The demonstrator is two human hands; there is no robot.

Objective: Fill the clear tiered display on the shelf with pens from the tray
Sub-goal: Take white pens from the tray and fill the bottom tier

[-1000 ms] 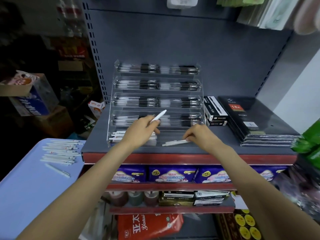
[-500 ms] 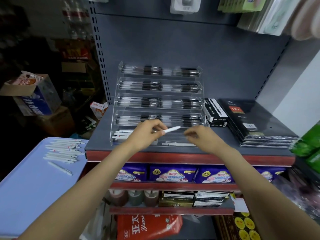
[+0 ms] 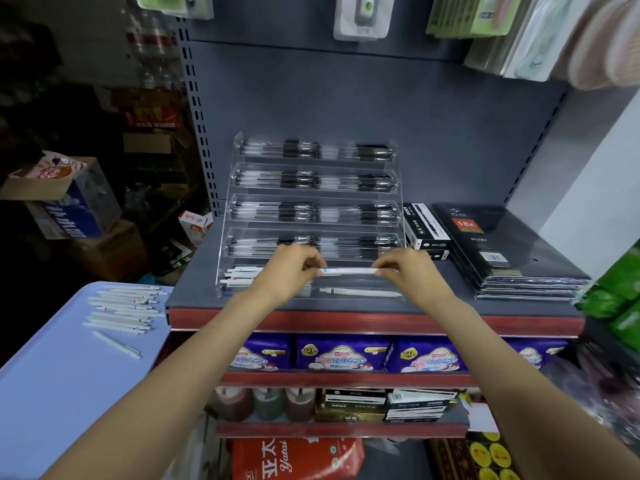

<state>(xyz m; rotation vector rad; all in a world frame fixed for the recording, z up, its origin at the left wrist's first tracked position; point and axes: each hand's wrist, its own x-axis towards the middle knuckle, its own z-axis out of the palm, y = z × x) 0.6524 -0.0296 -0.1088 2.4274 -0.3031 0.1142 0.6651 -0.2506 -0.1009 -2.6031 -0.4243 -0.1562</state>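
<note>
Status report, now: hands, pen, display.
Left hand and right hand pinch one white pen, level, over display bottom tier. Upper tiers full. Nothing blocking.

— Where are the hands?

— Both bare forearms reach up and forward from the lower corners and draw in toward each other. The left hand (image 3: 287,268) and the right hand (image 3: 408,271) sit level, knuckles up, a gap between them.

— What are they doing?

— Each pinches one end of a white pen (image 3: 346,271) held level. The left thumb and fingertips (image 3: 317,265) close on its left end, the right fingertips (image 3: 381,269) on its right end, and the middle of the barrel spans bare between the two grips.

— And the wrists?

— Nearly straight, palms angled down and inward.
</note>
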